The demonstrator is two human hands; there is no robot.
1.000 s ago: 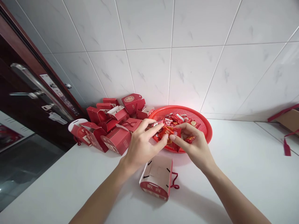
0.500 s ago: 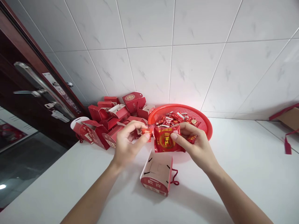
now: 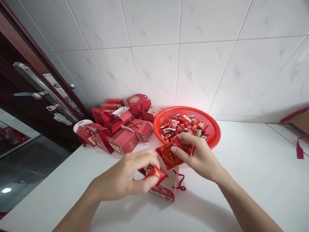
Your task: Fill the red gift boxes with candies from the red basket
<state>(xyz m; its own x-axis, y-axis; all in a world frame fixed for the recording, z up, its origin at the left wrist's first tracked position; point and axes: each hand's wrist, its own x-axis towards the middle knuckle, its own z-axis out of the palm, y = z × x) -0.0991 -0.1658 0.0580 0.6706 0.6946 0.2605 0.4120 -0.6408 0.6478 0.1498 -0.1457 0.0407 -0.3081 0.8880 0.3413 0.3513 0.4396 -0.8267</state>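
Pinched in my left hand (image 3: 130, 175) are small red-wrapped candies (image 3: 156, 175), held over the near side of an open red and white gift box (image 3: 166, 193). My right hand (image 3: 195, 154) grips a larger flat red packet (image 3: 170, 155) with gold print, tilted above the far side of that box. Another red wrapper shows under the right fingers, partly hidden. The box stands on the white table with a dark red cord (image 3: 181, 183) at its right side; my hands cover much of its inside.
Behind my right hand sits a red plastic basket (image 3: 214, 129) holding many wrapped candies (image 3: 178, 124). Several red gift boxes (image 3: 125, 140) are heaped at the back left. A brown box (image 3: 299, 120) with a red tassel (image 3: 299, 151) lies at the far right. White tiles rise behind the table.
My left hand has come down and nearer with its candies, over the box. The right hand has lowered slightly and tilted the flat packet, uncovering more of the basket.
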